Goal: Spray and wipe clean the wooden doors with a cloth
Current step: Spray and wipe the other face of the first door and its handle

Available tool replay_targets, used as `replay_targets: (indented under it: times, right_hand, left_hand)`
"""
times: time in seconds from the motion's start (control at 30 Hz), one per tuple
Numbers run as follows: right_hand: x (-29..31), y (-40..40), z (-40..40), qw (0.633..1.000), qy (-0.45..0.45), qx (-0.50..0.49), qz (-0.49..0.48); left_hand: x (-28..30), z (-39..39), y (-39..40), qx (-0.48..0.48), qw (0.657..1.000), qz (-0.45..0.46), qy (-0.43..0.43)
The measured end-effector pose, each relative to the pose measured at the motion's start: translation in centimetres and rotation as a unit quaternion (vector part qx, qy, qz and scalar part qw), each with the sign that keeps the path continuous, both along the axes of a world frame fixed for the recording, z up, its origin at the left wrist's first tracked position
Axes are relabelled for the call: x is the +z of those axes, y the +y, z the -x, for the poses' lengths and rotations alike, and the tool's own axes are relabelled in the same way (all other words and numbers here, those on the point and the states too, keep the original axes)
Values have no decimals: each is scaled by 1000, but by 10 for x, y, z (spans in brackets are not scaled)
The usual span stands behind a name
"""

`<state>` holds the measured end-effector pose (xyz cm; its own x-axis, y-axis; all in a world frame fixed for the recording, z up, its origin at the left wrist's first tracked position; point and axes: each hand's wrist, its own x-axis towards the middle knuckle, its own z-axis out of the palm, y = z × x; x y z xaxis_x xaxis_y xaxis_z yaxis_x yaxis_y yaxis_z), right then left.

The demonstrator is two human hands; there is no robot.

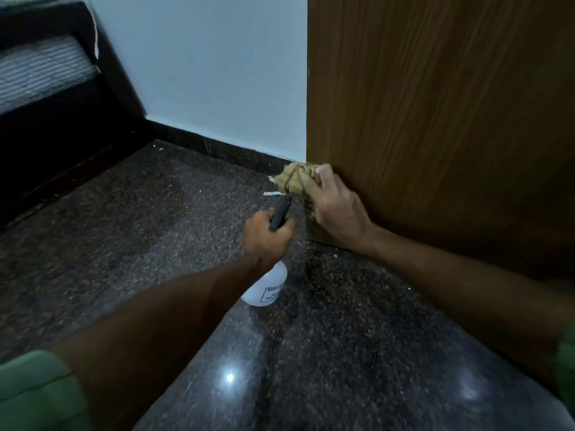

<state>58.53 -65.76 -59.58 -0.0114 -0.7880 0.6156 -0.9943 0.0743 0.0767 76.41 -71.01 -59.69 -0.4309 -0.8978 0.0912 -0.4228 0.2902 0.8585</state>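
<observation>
Down low by the floor, at the bottom corner of a brown wooden door (pixel 435 104). Right hand (pixel 336 206) pressing a bunched tan cloth (pixel 294 178) against the door's left edge, just above the ground, fingers curled round the cloth and holding it tight. Left hand (pixel 267 237) close beside it, wrapped round the dark neck of a spray bottle (pixel 267 287), fingers clamped on the black top. Black nozzle poking up toward the cloth, nearly touching it. White round body of the bottle hanging under the left wrist, above the floor. Small label with dark print on the bottle's side, letters too blurry and half hidden to read. Shiny dark speckled stone floor (pixel 155 228) all around, with bright spots of light in it. Pale blue wall (pixel 202 73) left of the door, dark strip along its bottom. Dark bed frame (pixel 46 135) with a striped mattress at far left. Green sleeves at both lower corners.
</observation>
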Motion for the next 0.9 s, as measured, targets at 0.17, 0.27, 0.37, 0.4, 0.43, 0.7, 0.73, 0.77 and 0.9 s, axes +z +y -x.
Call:
replay_targets:
  times: [0.17, 0.27, 0.37, 0.4, 0.43, 0.7, 0.73, 0.77, 0.9]
  right_hand:
    - [-58, 20, 1, 951, 229, -4, -207]
    - [-52, 19, -5, 927, 276, -14, -254]
    - [-67, 12, -1, 901, 328, 6, -285]
    - [-72, 9, 0, 897, 330, 2, -294]
    - [-79, 7, 2, 893, 342, -2, -293]
    - [-82, 59, 32, 889, 322, -23, -325]
    - [-83, 63, 37, 888, 327, -20, -323]
    - [-84, 66, 40, 889, 330, -23, -315]
    - [-76, 43, 28, 913, 300, -48, -271]
  left_hand:
    - [1, -1, -1, -17, 1000, 7, -15]
    - [-2, 2, 4, -46, 998, 3, -31]
    - [-11, 9, 8, -66, 997, 6, -38]
    - [-14, 13, 9, -71, 997, 8, -40]
    - [-16, 17, 10, -73, 996, 8, -43]
    - [-11, 38, 26, -89, 995, -20, -26]
    - [-8, 38, 27, -86, 996, -19, -19]
    - [-6, 38, 27, -83, 996, -16, -15]
    - [-5, 31, 21, -73, 997, -17, -12]
